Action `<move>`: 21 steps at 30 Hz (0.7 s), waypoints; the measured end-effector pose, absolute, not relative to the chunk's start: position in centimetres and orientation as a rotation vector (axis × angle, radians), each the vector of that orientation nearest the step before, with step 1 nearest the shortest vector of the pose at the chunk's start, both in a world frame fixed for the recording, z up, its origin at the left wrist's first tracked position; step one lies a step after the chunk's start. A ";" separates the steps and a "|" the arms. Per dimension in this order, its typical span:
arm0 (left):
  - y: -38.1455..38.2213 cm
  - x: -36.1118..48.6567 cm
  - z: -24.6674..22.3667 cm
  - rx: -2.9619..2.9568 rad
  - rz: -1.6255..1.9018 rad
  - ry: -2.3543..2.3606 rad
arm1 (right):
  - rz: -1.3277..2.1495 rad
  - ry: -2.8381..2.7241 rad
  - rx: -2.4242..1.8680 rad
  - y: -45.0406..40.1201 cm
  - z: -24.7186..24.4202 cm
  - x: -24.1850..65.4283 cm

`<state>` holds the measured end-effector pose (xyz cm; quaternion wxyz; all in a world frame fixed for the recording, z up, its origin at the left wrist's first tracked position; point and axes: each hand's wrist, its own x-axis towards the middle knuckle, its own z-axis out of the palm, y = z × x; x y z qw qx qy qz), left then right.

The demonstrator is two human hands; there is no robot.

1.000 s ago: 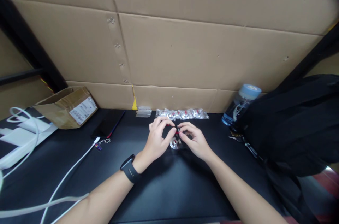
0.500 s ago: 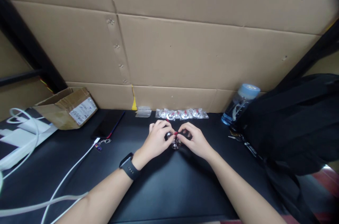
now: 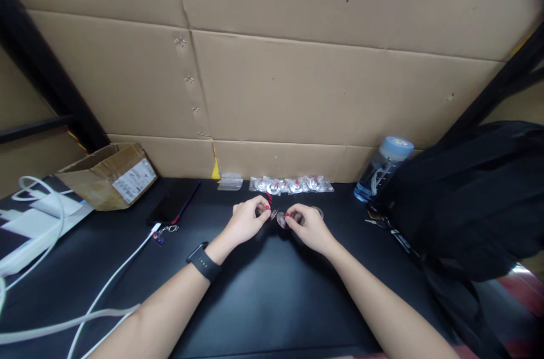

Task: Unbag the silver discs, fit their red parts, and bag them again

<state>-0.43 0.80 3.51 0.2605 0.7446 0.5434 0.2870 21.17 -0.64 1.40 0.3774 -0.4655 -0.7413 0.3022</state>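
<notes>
My left hand [image 3: 249, 220] pinches the red centre of a small shiny metal disc, which looks like a finger cymbal [image 3: 274, 215] seen nearly edge-on. Opposite it, my right hand [image 3: 309, 229] grips a second finger cymbal [image 3: 281, 220] by its red knob. The two discs face each other with a narrow gap, just above the black table [image 3: 272, 296]. A red cord [image 3: 269, 199] shows behind my left fingers. Behind my right hand, the edge of another round metal piece [image 3: 318, 211] is partly hidden.
Several bagged metal discs [image 3: 293, 184] lie along the cardboard wall [image 3: 276, 87], beside clear plastic sleeves [image 3: 230, 182]. At left are a cardboard box [image 3: 108, 178], a dark phone [image 3: 172, 201] and white cables [image 3: 114, 268]. A water bottle [image 3: 382, 169] and black backpack [image 3: 471, 195] stand right.
My hands have moved slightly apart, and the metal pieces that were bunched between my fingers now show as two separate discs. A round metal edge has come into sight behind my right hand.
</notes>
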 end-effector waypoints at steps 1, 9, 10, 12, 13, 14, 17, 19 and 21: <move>0.9 -0.4 3.3 1.999 0.796 1.447 | 0.849 -1.817 -1.176 -0.7 1.5 21.1; 0.8 0.1 2.1 1.897 0.917 1.255 | 1.158 -1.527 -1.085 -0.9 1.6 20.7; 0.7 0.2 2.1 1.896 0.921 1.245 | 1.183 -1.514 -1.073 -1.0 1.6 20.7; 0.5 0.4 2.2 1.895 0.917 1.247 | 1.240 -1.499 -1.048 -1.0 1.4 20.7; 0.4 0.4 2.2 1.895 0.908 1.254 | 1.268 -1.493 -1.038 -1.0 1.4 20.7; 0.3 0.5 2.2 1.895 0.899 1.263 | 1.293 -1.486 -1.030 -1.0 1.3 20.7; 0.2 0.6 2.2 1.892 0.881 1.282 | 1.351 -1.453 -1.003 -0.9 1.2 20.6; 0.2 0.7 2.1 1.888 0.884 1.288 | 1.380 -1.435 -0.988 -0.9 1.1 20.6; 0.2 0.6 2.1 1.886 0.891 1.294 | 1.383 -1.445 -0.973 -0.8 1.1 20.6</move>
